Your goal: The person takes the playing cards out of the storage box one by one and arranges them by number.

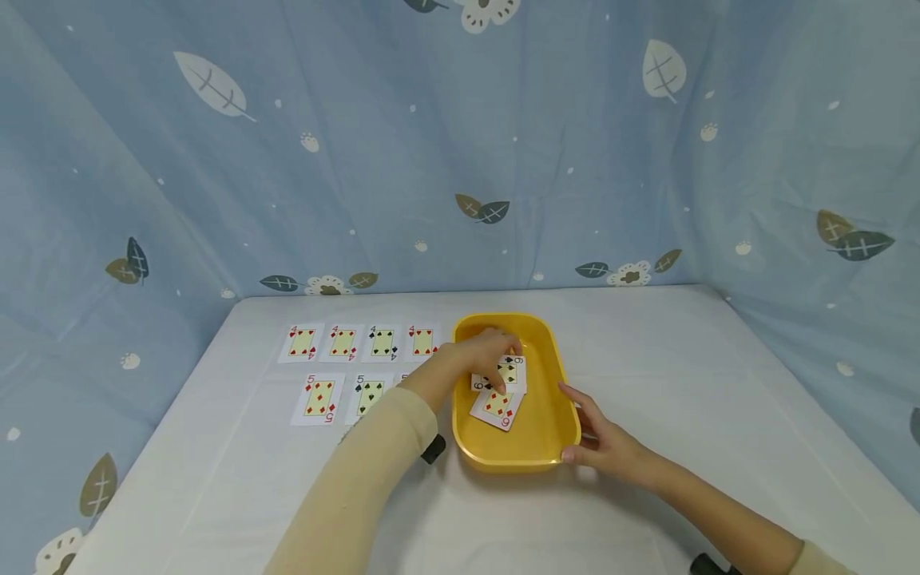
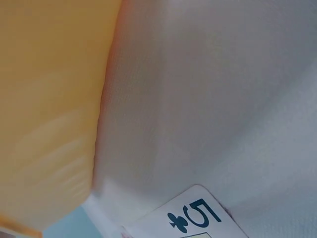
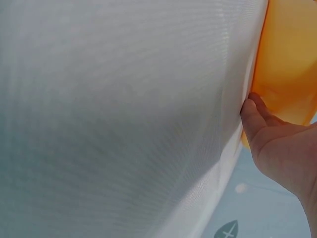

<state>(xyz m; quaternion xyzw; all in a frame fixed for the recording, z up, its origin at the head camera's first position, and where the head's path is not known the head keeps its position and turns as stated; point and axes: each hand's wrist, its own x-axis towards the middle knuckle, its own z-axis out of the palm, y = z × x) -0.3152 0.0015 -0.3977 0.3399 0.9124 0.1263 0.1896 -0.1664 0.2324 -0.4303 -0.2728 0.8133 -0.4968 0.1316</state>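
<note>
My left hand [image 1: 487,351] reaches down inside a yellow plastic tray [image 1: 542,419], thumb and index finger at opposite edges of a black-suited six [image 1: 512,372]. Partly under that playing card lies the six of diamonds [image 1: 501,409], tilted on the tray floor. At the tray's right side my right hand [image 1: 607,443] holds its outer wall near the front corner, thumb and fingers spread along it. The right wrist view shows those fingertips [image 3: 253,111] against the wall, low by the cloth. In the left wrist view the tray's outer side [image 2: 49,109] fills the left; the left hand's grip is hidden there.
Left of the tray, several fours [image 1: 343,343] lie face up in a row on the white cloth [image 1: 237,479]. A row of fives [image 1: 319,399] lies in front, partly covered by the left arm, including a five of clubs [image 2: 190,218]. A blue patterned curtain [image 1: 402,160] hangs behind.
</note>
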